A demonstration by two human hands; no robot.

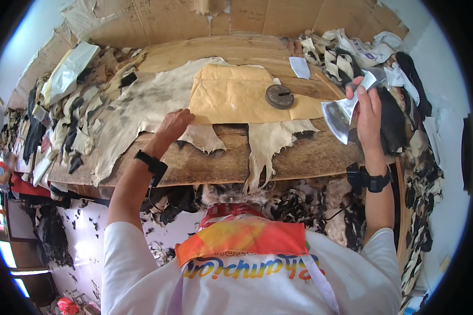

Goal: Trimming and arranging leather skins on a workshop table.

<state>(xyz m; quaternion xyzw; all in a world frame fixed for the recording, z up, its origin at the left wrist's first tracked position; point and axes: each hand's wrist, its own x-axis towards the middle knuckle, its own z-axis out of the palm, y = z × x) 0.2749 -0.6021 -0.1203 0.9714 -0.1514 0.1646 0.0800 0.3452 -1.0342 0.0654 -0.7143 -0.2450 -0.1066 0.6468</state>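
A pale hide (157, 84) with ragged edges lies spread on a wooden board (205, 165). On top of it rests a creased yellow-tan paper pattern (234, 97). My left hand (174, 125) is at the pattern's lower left corner, its fingers bunched together on the edge. A dark round slotted weight (280, 98) sits on the pattern's right part. My right hand (369, 107) grips a metal knife with a broad curved blade (335, 121), held just past the pattern's narrow right end. My palm and fingers hide part of the knife.
Hide scraps (81, 121) pile up at the left, with another heap (331, 52) at the far right. A white paper piece (299, 67) lies on the board. Cardboard (168, 21) lines the back. More dark scraps (299, 205) hang or lie below the board's near edge. At the far left is another person (0, 173).
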